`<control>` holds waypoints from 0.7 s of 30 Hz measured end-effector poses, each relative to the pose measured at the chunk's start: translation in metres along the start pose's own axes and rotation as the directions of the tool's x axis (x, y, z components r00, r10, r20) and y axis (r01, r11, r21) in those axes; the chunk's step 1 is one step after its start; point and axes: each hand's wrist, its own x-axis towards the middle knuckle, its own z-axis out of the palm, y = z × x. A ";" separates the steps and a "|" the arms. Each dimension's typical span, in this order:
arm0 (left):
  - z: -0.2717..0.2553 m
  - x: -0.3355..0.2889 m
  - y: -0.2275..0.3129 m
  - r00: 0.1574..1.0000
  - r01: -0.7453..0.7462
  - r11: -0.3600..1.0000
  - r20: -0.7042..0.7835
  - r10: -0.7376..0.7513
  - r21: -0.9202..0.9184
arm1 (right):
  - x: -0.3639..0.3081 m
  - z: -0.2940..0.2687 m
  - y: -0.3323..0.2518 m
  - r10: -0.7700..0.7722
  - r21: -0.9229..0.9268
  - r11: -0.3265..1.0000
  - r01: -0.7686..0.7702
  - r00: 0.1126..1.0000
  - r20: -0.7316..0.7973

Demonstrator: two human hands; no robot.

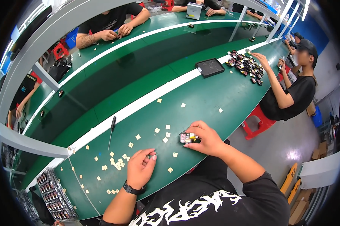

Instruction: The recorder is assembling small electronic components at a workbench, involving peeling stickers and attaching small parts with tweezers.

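My right hand grips a small black electronic module with a pink and yellow face, just above the green table. My left hand, a dark watch on its wrist, rests over the table with fingers curled and thumb close to the index finger. Whatever it may pinch is too small to make out. Small cream-coloured square pieces lie scattered around and left of it, some in a loose heap. Beyond the left hand, a screwdriver with a black handle lies by the white strip.
A tray of packed small black modules sits at the table's left end. Farther off stand a black tray and a pile of modules. At right, a co-worker sits with raised hands. A grey frame crosses the left side.
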 end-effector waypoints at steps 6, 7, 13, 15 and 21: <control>0.009 -0.001 0.013 0.979 0.162 0.874 0.189 -0.083 -0.458 | -0.005 0.007 -0.038 -0.085 0.019 0.996 0.085 0.996 0.003; 0.010 -0.001 0.019 0.967 0.178 0.836 0.250 -0.050 -0.519 | -0.005 0.010 -0.048 -0.135 0.007 0.991 0.135 0.991 0.009; 0.003 0.006 -0.008 0.906 0.251 0.846 0.423 -0.033 -0.471 | -0.003 0.033 -0.088 -0.192 0.052 0.981 0.189 0.979 0.068; 0.004 0.005 -0.022 0.926 0.269 0.835 0.367 -0.087 -0.481 | -0.005 0.031 -0.098 -0.146 0.065 0.987 0.150 0.987 -0.069; 0.008 0.001 -0.028 0.945 0.281 0.732 0.314 -0.096 -0.621 | -0.026 0.040 -0.100 -0.033 -0.134 0.991 0.019 0.994 -0.105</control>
